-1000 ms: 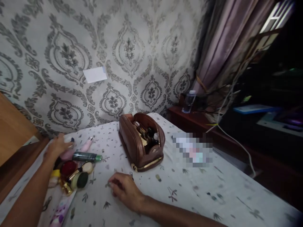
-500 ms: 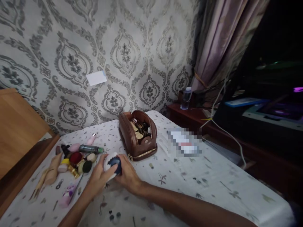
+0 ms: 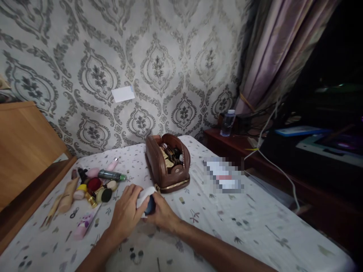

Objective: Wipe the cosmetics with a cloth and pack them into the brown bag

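Observation:
My left hand is closed on a white tissue and presses it over a dark blue rounded object. My right hand grips that blue object from the other side; fingers and tissue cover much of it, so its exact kind is hidden. Just beyond both hands stands a brown makeup bag, unzipped, with gold and dark items inside. Left of my hands lie cosmetics, among them a green-capped bottle, a dark-topped jar and a pink tube.
A blurred-out flat item lies on the patterned sheet to the right. On the dark red side table stands a clear bottle; a white cable hangs nearby. A wooden board borders the left.
The left hand has wrapped farther over the blue object with the tissue, covering more of it. Both hands sit slightly farther right in the picture, and the view has shifted a little.

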The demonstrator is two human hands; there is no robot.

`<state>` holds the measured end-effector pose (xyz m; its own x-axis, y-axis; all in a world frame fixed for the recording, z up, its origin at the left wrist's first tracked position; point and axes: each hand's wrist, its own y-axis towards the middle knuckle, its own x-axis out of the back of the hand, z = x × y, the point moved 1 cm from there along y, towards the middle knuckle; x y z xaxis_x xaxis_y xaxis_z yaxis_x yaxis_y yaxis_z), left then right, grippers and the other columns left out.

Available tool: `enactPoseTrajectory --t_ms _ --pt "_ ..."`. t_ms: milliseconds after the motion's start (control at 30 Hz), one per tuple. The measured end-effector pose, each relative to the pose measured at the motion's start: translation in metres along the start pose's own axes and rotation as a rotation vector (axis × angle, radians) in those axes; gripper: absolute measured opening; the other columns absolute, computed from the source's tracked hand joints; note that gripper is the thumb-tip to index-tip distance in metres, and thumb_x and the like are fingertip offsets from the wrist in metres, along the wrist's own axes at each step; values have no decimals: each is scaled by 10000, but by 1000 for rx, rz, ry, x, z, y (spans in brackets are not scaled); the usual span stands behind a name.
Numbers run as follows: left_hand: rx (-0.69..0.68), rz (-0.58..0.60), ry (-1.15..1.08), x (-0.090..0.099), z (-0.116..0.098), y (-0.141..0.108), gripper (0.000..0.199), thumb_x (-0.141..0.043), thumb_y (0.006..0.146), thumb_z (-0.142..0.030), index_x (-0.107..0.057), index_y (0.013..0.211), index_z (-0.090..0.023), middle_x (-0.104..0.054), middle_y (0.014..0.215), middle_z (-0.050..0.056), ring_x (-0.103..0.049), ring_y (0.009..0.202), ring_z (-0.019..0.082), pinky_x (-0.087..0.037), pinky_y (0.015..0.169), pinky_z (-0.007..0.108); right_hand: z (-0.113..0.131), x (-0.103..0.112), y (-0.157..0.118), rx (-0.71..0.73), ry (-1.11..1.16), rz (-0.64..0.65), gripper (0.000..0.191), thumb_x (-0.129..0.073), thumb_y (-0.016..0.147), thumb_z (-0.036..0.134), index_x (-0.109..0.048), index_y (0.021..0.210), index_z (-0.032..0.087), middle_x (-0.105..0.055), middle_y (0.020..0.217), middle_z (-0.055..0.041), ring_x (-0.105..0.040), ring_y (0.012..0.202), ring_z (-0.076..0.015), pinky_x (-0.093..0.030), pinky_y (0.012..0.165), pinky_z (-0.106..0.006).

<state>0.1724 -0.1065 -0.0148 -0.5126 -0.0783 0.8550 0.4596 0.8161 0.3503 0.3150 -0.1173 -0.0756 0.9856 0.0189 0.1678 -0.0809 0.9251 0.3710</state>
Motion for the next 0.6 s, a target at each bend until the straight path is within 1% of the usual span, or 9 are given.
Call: enactPoseTrajectory --t_ms 67,133,233,333,400,433,500,567,600 --pt "73 3 -157 -2 2 -2 309 -402 953 -483 -564 972 -220 -616 964 61 -573 957 267 -454 852 400 0 0 -1 7 -27 20 554 -826 510 159 -601 1016 190 -613 1040 -24 -562 952 -233 -480 902 -382" --pt "160 46 -349 -3 5 -3 325 -419 943 -506 -564 1011 -223 -643 974 46 -599 940 244 -461 859 367 2 0 -2 17 -28 49 582 -830 532 175 -605 1068 192 -616 1068 -32 -571 967 -237 -482 899 -376" --pt "272 103 -570 -2 12 -2 388 -434 918 -573 -590 951 -219 -666 898 23 -621 888 227 -466 855 335 7 -1 -4 91 -12 119 630 -817 595 215 -581 1180 204 -629 1121 -49 -586 1010 -240 -474 921 -369" --pt "436 16 -740 -2 24 -1 382 -558 843 -592 -628 886 -219 -693 942 37 -621 1003 249 -449 932 331 13 -2 -9 153 11 230 654 -819 619 241 -573 1225 225 -626 1155 -58 -596 1039 -236 -462 948 -369" --pt "620 -80 -873 -4 31 -2 333 -676 779 -530 -660 901 -221 -709 1033 46 -606 1100 251 -441 967 312 16 -3 -13 119 100 289 667 -840 613 280 -573 1223 237 -616 1163 -60 -595 1045 -235 -466 946 -372" --pt "712 -114 -953 -5 34 -3 316 -721 751 -491 -671 902 -218 -716 1036 45 -617 1091 244 -454 950 298 17 -4 -14 76 177 308 677 -850 608 300 -567 1221 245 -611 1159 -56 -594 1044 -233 -471 939 -371" --pt "861 -91 -1152 -11 35 -4 301 -763 719 -461 -671 833 -198 -730 903 40 -668 916 223 -507 833 283 20 -6 -15 -41 347 320 689 -865 599 322 -551 1209 265 -603 1132 -39 -595 1030 -221 -486 910 -361" --pt "928 -8 -1367 -19 32 -5 341 -762 720 -495 -636 727 -178 -691 693 22 -652 659 192 -527 668 277 20 -7 -15 -142 476 292 695 -885 580 329 -536 1180 278 -598 1089 -20 -599 999 -205 -501 863 -338" --pt "940 20 -1450 -24 31 -6 378 -752 728 -524 -620 697 -172 -666 623 14 -629 578 181 -522 610 275 20 -7 -13 -173 512 262 696 -893 573 337 -528 1164 281 -597 1074 -14 -598 982 -198 -507 840 -326"
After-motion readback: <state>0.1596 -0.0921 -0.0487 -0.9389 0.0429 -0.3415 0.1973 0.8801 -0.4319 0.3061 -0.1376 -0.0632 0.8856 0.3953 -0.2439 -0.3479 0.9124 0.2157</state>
